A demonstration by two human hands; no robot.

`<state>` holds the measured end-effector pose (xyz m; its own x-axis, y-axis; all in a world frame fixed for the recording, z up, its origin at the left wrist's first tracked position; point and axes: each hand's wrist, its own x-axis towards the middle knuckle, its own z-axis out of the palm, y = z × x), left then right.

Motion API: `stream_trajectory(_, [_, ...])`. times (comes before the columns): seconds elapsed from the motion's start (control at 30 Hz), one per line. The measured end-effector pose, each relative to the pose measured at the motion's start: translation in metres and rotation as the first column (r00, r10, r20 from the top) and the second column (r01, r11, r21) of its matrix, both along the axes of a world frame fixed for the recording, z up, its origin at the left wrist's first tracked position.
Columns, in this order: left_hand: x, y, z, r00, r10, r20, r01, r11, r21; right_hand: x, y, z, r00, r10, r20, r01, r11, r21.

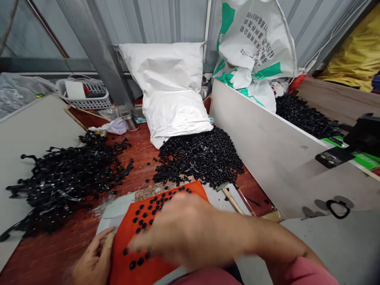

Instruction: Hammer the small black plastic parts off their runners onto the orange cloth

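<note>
An orange cloth (pixel 166 263) lies in front of me, dotted with many small round black button-like pieces (pixel 140 261). My left hand (pixel 94 259) is at the cloth's left edge, thumb and forefinger pressed together; whatever is between them is hidden. Over the middle of the cloth reaches my right hand (pixel 175 229), smeared by motion. Its fingertips are close to a black piece (pixel 126 251) at the left side, and I cannot tell whether they touch it. Part of the cloth is covered by this hand and forearm. Pale sheets (pixel 117 209) stick out from under the cloth.
Left on the red table (pixel 44 253) is a heap of black plastic parts (pixel 65 178). Another black heap (pixel 204 154) spills from a white sack (pixel 178 107). A hammer (pixel 233 200) lies beside the cloth. White panels (pixel 252 134) border the table; a basket (pixel 86 95) stands behind.
</note>
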<state>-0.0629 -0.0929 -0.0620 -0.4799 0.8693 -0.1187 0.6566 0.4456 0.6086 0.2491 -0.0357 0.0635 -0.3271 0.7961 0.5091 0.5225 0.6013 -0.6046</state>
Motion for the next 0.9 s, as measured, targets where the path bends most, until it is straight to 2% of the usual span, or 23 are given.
stream_trajectory(0.07, [-0.001,0.000,0.000,1.000,-0.006,0.004,0.006,1.000,0.017,0.017,0.061,0.000,0.976,-0.009,0.219,0.034,0.993,-0.111])
stream_trajectory(0.17, [0.001,0.000,0.000,0.999,-0.027,0.027,0.025,0.997,0.070,0.055,0.143,-0.002,0.901,-0.126,0.416,0.221,0.957,-0.188])
stream_trajectory(0.2, [0.001,0.000,0.000,0.999,-0.035,0.036,0.032,0.997,0.070,0.067,0.162,-0.007,0.880,-0.179,0.439,0.289,0.937,-0.196])
stream_trajectory(0.27, [0.001,0.001,0.001,0.998,-0.037,0.045,0.034,0.998,0.057,0.085,0.184,-0.020,0.850,-0.210,0.482,0.355,0.906,-0.230])
stream_trajectory(0.37, [0.002,0.002,0.002,0.998,-0.038,0.048,0.036,0.998,0.050,0.100,0.188,-0.044,0.839,-0.234,0.492,0.415,0.859,-0.298])
stream_trajectory(0.43, [0.003,0.003,0.002,0.998,-0.044,0.054,0.041,0.998,0.047,0.108,0.185,-0.053,0.851,-0.268,0.452,0.447,0.822,-0.354])
stream_trajectory(0.57, [0.002,0.003,0.002,0.994,-0.074,0.075,0.072,0.997,0.031,0.129,0.181,-0.056,0.884,-0.391,0.255,0.467,0.732,-0.496])
stream_trajectory(0.63, [0.001,0.003,0.000,0.993,-0.091,0.072,0.088,0.995,0.043,0.136,0.179,-0.055,0.876,-0.469,0.114,0.446,0.696,-0.564])
stream_trajectory(0.7, [-0.001,0.004,-0.002,0.992,-0.105,0.066,0.100,0.993,0.065,0.140,0.176,-0.053,0.834,-0.551,-0.037,0.420,0.676,-0.605])
stream_trajectory(0.8, [-0.003,0.002,-0.004,0.992,-0.113,0.060,0.107,0.990,0.095,0.138,0.170,-0.050,0.724,-0.648,-0.236,0.393,0.669,-0.631])
stream_trajectory(0.9, [-0.002,0.000,-0.004,0.991,-0.124,0.039,0.119,0.986,0.121,0.129,0.158,-0.045,0.640,-0.665,-0.384,0.318,0.685,-0.655])
